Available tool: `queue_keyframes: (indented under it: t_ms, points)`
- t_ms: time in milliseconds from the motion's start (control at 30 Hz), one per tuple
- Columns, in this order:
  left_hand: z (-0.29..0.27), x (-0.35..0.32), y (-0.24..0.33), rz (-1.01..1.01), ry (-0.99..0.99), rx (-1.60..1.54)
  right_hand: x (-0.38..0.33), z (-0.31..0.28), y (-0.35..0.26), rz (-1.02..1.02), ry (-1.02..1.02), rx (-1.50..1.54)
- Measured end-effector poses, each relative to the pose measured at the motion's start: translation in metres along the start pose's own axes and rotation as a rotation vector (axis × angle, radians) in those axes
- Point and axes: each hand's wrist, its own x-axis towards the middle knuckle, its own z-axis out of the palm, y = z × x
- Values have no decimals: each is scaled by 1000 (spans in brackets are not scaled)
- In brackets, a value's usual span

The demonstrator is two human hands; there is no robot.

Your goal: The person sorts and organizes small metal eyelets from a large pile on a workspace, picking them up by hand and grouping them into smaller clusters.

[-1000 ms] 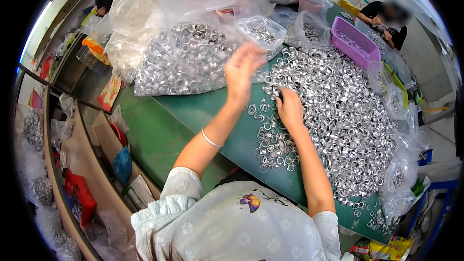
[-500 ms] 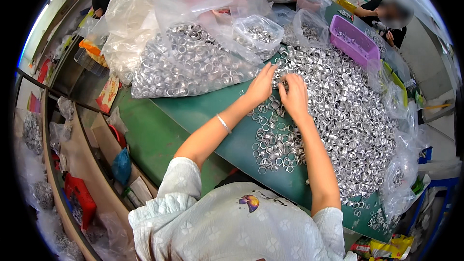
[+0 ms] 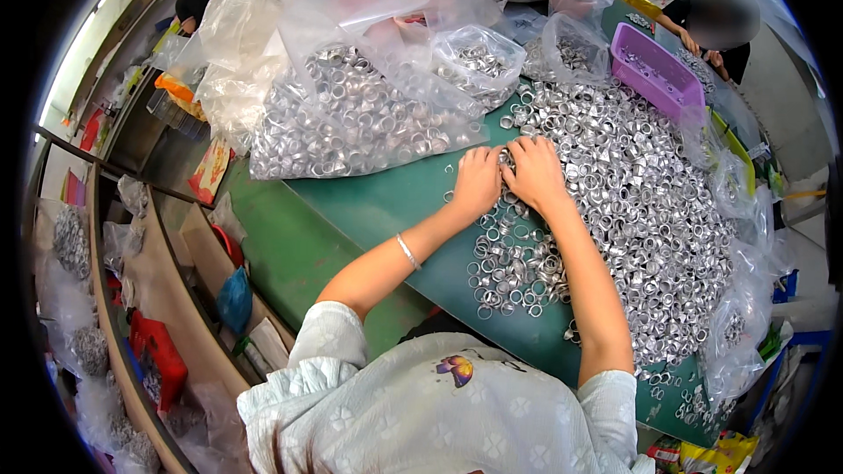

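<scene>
A wide heap of silver metal rings [image 3: 632, 211] covers much of the green tabletop [image 3: 430, 272]. At the heap's left edge my left hand [image 3: 479, 181] and my right hand [image 3: 536, 175] meet, fingers curled down and fingertips nearly touching. A few rings [image 3: 507, 158] show between the two hands, pinched there; the undersides of the fingers are hidden. Nearer to me, a smaller scatter of rings [image 3: 509, 276] lies between my forearms. Beyond my left hand rests a large clear plastic bag [image 3: 351, 127] full of rings.
Smaller ring-filled bags [image 3: 479, 66] stand at the far side, with a purple basket [image 3: 654, 79] right of them. Crumpled clear plastic [image 3: 742, 316] lines the table's right edge. A person [image 3: 716, 31] works at the far right. Shelves with a red bin [image 3: 158, 360] stand at left.
My left hand has drawn back and come against my right hand, its fingers curling down. My right hand stays near the same part of the heap. The view has shifted slightly.
</scene>
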Motion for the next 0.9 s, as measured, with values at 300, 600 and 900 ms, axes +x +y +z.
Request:
queue_keyframes:
  t_ms: [300,600,900]
  points:
    - [-42,-52,41,-32,-134,-368,-64,-23,-31,-95,38,104]
    - [-48,-80,60,272,-186,-148,-132,-46,-20,109,122,219]
    - [-51,-49,34,158,-65,-341,-148,-68,-20,268,287,302]
